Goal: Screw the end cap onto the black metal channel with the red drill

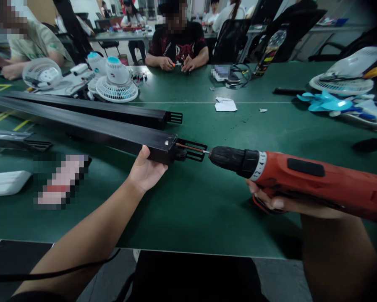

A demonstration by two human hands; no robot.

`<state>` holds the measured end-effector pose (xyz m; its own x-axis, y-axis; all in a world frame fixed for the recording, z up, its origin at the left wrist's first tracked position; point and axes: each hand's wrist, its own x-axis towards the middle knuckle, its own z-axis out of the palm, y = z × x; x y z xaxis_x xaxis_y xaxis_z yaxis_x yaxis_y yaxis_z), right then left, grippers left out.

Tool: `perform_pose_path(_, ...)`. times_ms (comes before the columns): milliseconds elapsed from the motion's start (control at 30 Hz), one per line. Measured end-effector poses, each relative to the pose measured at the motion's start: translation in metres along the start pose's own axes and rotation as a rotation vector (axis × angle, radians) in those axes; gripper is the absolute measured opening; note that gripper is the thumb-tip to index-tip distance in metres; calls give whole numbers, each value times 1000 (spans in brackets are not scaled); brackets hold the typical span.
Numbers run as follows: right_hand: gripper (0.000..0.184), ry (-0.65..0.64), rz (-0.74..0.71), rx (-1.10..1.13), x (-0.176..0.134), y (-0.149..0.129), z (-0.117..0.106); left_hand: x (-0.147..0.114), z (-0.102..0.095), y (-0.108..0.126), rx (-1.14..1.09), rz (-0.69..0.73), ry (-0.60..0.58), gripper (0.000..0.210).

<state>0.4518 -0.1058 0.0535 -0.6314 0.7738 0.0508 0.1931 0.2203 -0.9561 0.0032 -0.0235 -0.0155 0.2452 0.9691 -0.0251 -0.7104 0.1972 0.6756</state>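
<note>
Gripped near its right end by my left hand [147,170] is a long black rectangular bar [113,131], with the thumb on its near side and the fingers underneath. A slotted black bracket [193,156] sticks out of that end. My right hand [279,201] is wrapped round the handle of a red cordless drill [302,180] with a black chuck. The drill lies sideways, pointing left. Its long thin bit [191,147] reaches over the bracket to the bar's end face; the exact contact at the tip is too small to tell.
Behind lies a second black bar [128,112]. A phone [62,180] and a white object [7,183] lie at left. Fan parts [114,82] stand at the back; blue fan blades [327,102] lie at right. A bottle [272,48] and paper [225,104] are farther off. Co-workers sit opposite.
</note>
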Motion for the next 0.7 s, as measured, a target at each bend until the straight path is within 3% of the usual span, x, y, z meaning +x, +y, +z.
perform_pose_path(67,27,-51,-18,11,0,-1,-1,0,1,0,7,0,-2,73)
perform_pose_path(433,30,-77,-20,10,6,-10,1,-1,1,0,13,-4,13,72)
perform_pose_path(700,25,-60,-82,-20,2,0,1,-1,3,-1,30,3,14,71)
